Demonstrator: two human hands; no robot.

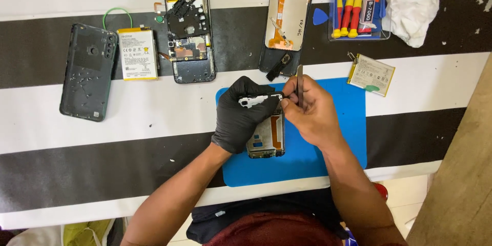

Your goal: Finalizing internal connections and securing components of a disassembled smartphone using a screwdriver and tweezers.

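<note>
My left hand [245,115], in a black glove, grips an opened phone body [266,141] on a blue mat [328,143] and pinches a small white plastic cover piece [259,100] at its top end. My bare right hand [312,110] holds metal tweezers [300,84] upright and touches the same white piece with its fingertips. The phone's upper half is hidden under both hands.
Beyond the mat lie a dark phone back cover [87,72], a white battery [138,54], another stripped phone frame [188,36], a screen panel with an orange flex cable [284,20], a tray of red and yellow screwdrivers [356,7], crumpled tissue [410,10], and a second battery [371,74].
</note>
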